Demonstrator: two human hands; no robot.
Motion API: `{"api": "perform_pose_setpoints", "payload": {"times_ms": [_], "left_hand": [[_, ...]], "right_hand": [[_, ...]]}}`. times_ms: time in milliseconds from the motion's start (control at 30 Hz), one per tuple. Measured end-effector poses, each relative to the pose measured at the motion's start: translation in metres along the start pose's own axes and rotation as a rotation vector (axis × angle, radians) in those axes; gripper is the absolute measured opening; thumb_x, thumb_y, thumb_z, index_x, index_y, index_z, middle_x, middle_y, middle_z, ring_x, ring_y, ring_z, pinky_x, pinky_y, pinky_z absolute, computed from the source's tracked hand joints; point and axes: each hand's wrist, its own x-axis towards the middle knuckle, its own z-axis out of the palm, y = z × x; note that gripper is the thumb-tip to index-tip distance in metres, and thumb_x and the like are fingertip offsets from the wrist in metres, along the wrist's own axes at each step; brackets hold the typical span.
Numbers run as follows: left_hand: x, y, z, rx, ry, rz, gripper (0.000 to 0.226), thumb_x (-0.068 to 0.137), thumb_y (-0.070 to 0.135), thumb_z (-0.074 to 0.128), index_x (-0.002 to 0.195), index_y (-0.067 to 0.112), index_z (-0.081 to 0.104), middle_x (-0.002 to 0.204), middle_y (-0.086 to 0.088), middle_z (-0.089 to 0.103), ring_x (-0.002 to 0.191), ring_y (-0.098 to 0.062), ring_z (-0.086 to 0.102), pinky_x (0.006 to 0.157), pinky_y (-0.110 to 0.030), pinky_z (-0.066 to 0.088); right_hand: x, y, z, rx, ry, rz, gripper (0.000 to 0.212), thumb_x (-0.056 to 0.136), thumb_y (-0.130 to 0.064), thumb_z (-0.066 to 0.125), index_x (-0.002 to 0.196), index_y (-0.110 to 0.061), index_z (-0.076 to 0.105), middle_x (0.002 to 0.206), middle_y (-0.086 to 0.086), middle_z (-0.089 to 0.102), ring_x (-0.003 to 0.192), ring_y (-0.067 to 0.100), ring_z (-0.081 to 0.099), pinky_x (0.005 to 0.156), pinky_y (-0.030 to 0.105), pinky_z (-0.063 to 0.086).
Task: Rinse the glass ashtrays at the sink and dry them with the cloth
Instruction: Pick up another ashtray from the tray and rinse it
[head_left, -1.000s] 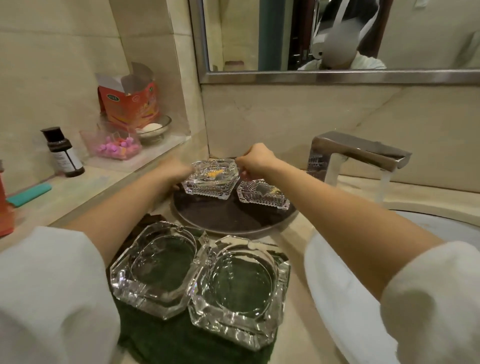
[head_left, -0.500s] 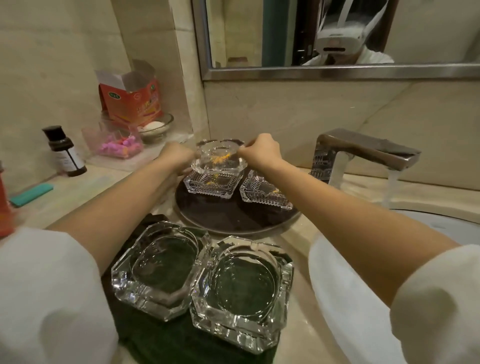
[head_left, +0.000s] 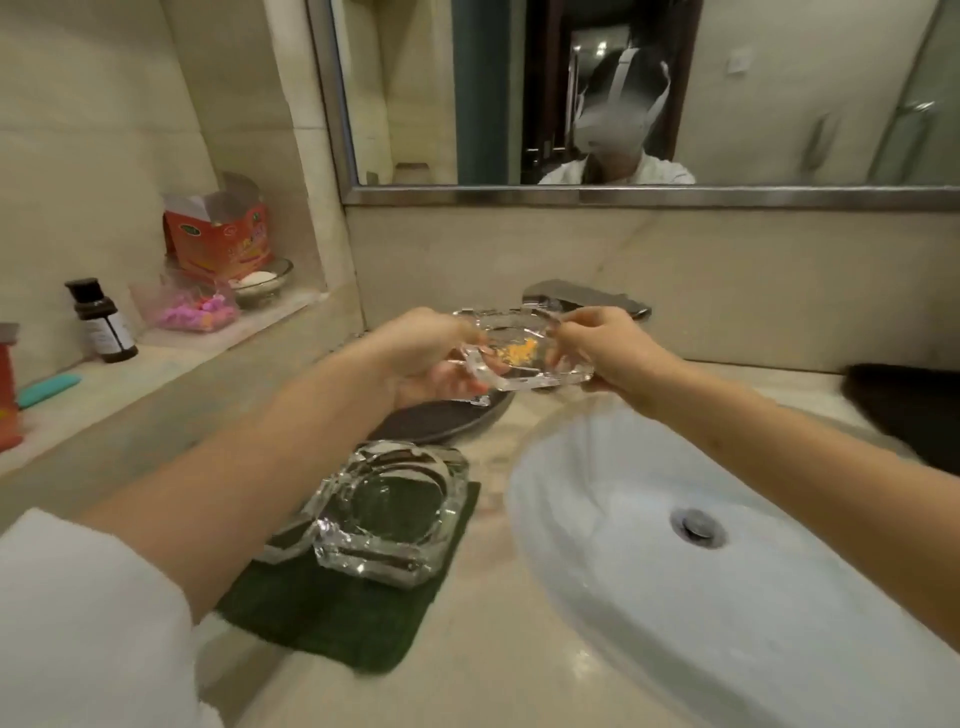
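Beige stone runs along the counter (head_left: 519, 649) in front of me, with a white sink (head_left: 753, 597) set into its right side and a mirror (head_left: 675, 93) on the wall above. I have one glass ashtray (head_left: 524, 353) held up in the air between both hands, just in front of the tap (head_left: 587, 297) and over the near edge of the dark round tray (head_left: 441, 418). My left hand (head_left: 426, 358) grips its left edge, fingers curled underneath; my right hand (head_left: 602, 348) pinches its right edge. Orange specks show inside the glass. Another glass ashtray (head_left: 392, 514) sits on the green cloth (head_left: 332, 618) near me, and my left forearm hides part of what lies beside it. On the ledge at left I see a small brown bottle (head_left: 101, 322) and a red box (head_left: 221, 236).
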Motion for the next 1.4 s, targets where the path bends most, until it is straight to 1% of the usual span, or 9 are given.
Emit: {"api": "perform_pose_setpoints", "payload": {"times_ms": [200, 333, 700, 833, 933, 1033, 1167, 1300, 1400], "left_hand": [[0.0, -0.033, 0.085, -0.247, -0.013, -0.156, 0.017, 0.095, -0.001, 0.037, 0.094, 0.003, 0.053, 0.082, -0.011, 0.055, 0.07, -0.018, 0.054, 0.062, -0.029, 0.049], [0.019, -0.053, 0.116, -0.331, 0.006, -0.207, 0.021, 0.096, -0.001, 0.037, 0.086, 0.006, 0.053, 0.069, -0.006, 0.047, 0.05, -0.015, 0.052, 0.051, -0.026, 0.044], [0.081, -0.093, 0.13, -0.061, 0.024, -0.338, 0.013, 0.099, 0.016, 0.044, 0.093, 0.01, 0.054, 0.073, -0.005, 0.052, 0.053, -0.01, 0.046, 0.042, -0.019, 0.043], [0.085, -0.101, 0.129, -0.062, 0.031, -0.348, 0.023, 0.097, -0.001, 0.032, 0.09, 0.008, 0.051, 0.066, -0.007, 0.052, 0.047, -0.01, 0.041, 0.032, -0.014, 0.036], [0.092, -0.103, 0.128, -0.018, 0.036, -0.331, 0.026, 0.097, -0.003, 0.028, 0.081, 0.005, 0.047, 0.063, -0.008, 0.055, 0.043, -0.014, 0.051, 0.029, -0.015, 0.04], [0.093, -0.103, 0.127, 0.001, 0.018, -0.331, 0.025, 0.095, -0.006, 0.03, 0.077, -0.002, 0.047, 0.063, -0.012, 0.051, 0.05, -0.02, 0.052, 0.033, -0.02, 0.044], [0.09, -0.105, 0.128, 0.022, -0.035, -0.348, 0.029, 0.092, -0.004, 0.034, 0.072, 0.004, 0.053, 0.043, -0.004, 0.056, 0.033, -0.012, 0.053, 0.037, -0.019, 0.045], [0.089, -0.099, 0.125, 0.048, 0.026, -0.292, 0.024, 0.094, -0.002, 0.035, 0.079, 0.007, 0.051, 0.069, -0.008, 0.058, 0.058, -0.017, 0.056, 0.056, -0.03, 0.049], [0.092, -0.099, 0.123, 0.062, 0.046, -0.251, 0.023, 0.095, -0.002, 0.034, 0.079, 0.007, 0.049, 0.071, -0.01, 0.051, 0.061, -0.02, 0.05, 0.059, -0.032, 0.045]], "right_hand": [[-0.033, 0.033, -0.062, -0.068, 0.021, 0.081, 0.024, 0.095, -0.02, 0.049, 0.099, -0.002, 0.064, 0.074, 0.005, 0.057, 0.057, 0.013, 0.039, 0.047, 0.02, 0.032], [-0.04, 0.063, -0.077, -0.094, 0.019, 0.164, 0.016, 0.096, -0.018, 0.047, 0.09, -0.01, 0.06, 0.072, 0.002, 0.059, 0.057, 0.013, 0.042, 0.052, 0.022, 0.034], [-0.013, 0.111, -0.06, -0.007, -0.025, 0.43, 0.012, 0.094, -0.011, 0.047, 0.101, -0.001, 0.051, 0.084, 0.01, 0.055, 0.07, 0.019, 0.056, 0.059, 0.029, 0.05], [-0.01, 0.124, -0.053, -0.605, 0.109, 0.051, 0.039, 0.093, -0.007, 0.039, 0.132, -0.003, 0.042, 0.135, 0.014, 0.044, 0.117, 0.028, 0.045, 0.092, 0.034, 0.038], [-0.027, 0.124, -0.048, -0.731, 0.015, -0.227, 0.046, 0.088, -0.004, 0.035, 0.129, -0.015, 0.055, 0.133, 0.003, 0.056, 0.125, 0.019, 0.046, 0.116, 0.039, 0.013], [-0.04, 0.126, -0.042, -0.791, -0.223, -0.268, 0.059, 0.078, -0.021, 0.03, 0.134, -0.029, 0.048, 0.133, -0.005, 0.057, 0.124, 0.015, 0.048, 0.115, 0.041, -0.004], [-0.025, 0.124, -0.041, -0.822, -0.379, -0.192, 0.054, 0.082, -0.037, 0.029, 0.131, -0.027, 0.051, 0.135, -0.005, 0.052, 0.12, 0.02, 0.049, 0.115, 0.044, 0.011], [-0.019, 0.125, -0.045, -1.091, -0.351, -0.188, 0.054, 0.09, -0.056, 0.04, 0.128, -0.018, 0.046, 0.134, 0.0, 0.05, 0.125, 0.022, 0.044, 0.114, 0.043, 0.015], [-0.027, 0.123, -0.043, -1.204, -0.253, -0.246, 0.043, 0.096, -0.046, 0.038, 0.121, -0.015, 0.054, 0.115, 0.006, 0.063, 0.11, 0.027, 0.055, 0.116, 0.041, 0.014]]}}
